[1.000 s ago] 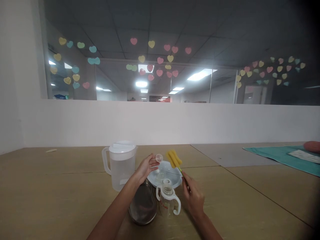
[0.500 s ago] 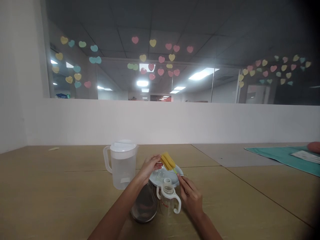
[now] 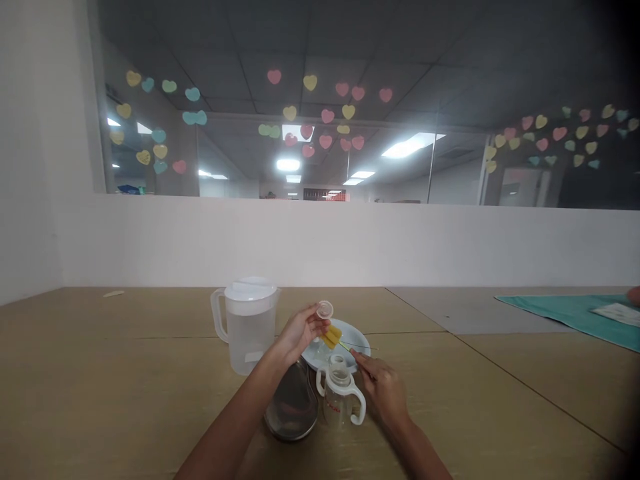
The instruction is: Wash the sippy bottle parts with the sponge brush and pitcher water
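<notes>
Between the fingers of my left hand [image 3: 303,331] is a small translucent bottle nipple [image 3: 325,309], its round rim turned toward me. My right hand [image 3: 383,383] grips the thin green handle of a sponge brush [image 3: 331,337]. The brush's yellow sponge head is just below the nipple, close to my left fingertips. Under my hands stands a clear baby bottle [image 3: 336,403] with white side handles, its mouth uncovered. Behind it, a second small bottle or neck [image 3: 337,360] shows only in part. A pale plate [image 3: 357,333] lies beyond, holding small clear parts that I cannot make out.
A lidded clear pitcher [image 3: 253,327] stands left of my left hand. The kidney-shaped metal tray [image 3: 291,410] lies beside the bottle, partly under my left forearm. At far right is a teal cloth [image 3: 550,310] with a white item [image 3: 620,314] on it. A white wall [image 3: 320,243] rises behind the table.
My left hand has turned and lifted the nipple into view above the sponge. The sponge head has dropped slightly and tilts lower. The whole view has shifted a little.
</notes>
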{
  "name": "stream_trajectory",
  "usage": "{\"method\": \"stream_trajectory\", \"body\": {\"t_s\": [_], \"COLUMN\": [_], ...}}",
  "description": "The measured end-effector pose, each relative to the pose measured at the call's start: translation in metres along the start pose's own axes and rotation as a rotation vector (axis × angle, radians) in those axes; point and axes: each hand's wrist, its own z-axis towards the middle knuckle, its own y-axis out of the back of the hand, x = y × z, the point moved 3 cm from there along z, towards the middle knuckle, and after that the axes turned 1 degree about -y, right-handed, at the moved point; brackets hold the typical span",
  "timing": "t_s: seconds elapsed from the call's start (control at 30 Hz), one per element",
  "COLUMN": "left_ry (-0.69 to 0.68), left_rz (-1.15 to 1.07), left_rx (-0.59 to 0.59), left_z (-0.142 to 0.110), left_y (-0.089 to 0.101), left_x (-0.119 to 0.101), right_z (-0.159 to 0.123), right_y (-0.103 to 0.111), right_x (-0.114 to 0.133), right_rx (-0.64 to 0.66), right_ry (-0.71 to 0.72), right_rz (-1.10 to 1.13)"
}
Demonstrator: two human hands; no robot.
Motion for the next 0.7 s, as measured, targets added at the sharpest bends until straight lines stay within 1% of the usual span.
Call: {"method": "stream_trajectory", "body": {"t_s": [0.1,0.13,0.2,0.27,0.33,0.37,0.43,0.5,0.6,0.67,0.7], "left_ry": [-0.022,-0.032,-0.053,-0.087,-0.139,-0.178,-0.26,-0.306,-0.337,-0.358,-0.348], "left_rz": [-0.012,-0.008,0.06,0.23,0.471,0.597,0.832,1.055,1.384,1.558,1.611], "left_rx": [-0.008,-0.001,0.027,0.06,0.082,0.085,0.084,0.102,0.102,0.067,0.054], "left_z": [-0.001,-0.002,-0.003,-0.005,-0.008,-0.01,-0.015,-0.022,-0.032,-0.038,-0.04], "left_y": [0.0,0.0,0.0,0.001,0.0,-0.001,-0.002,-0.004,-0.004,-0.002,0.0], "left_x": [-0.004,-0.005,-0.008,-0.012,-0.017,-0.02,-0.028,-0.035,-0.046,-0.053,-0.055], "right_z": [0.0,0.0,-0.001,-0.002,-0.004,-0.004,-0.003,-0.002,-0.001,0.0,0.0], "right_y": [0.004,0.007,0.013,0.018,0.021,0.021,0.019,0.016,0.013,0.013,0.013], "right_x": [0.001,0.002,0.003,0.005,0.007,0.008,0.009,0.008,0.004,0.001,-0.001], "right_rx": [-0.03,-0.064,-0.18,-0.31,-0.365,-0.352,-0.276,-0.207,-0.187,-0.219,-0.239], "right_ry": [0.086,0.098,0.088,0.067,0.09,0.119,0.179,0.194,0.132,0.079,0.051], "right_rz": [-0.142,-0.173,-0.207,-0.218,-0.223,-0.229,-0.252,-0.288,-0.349,-0.383,-0.389]}}
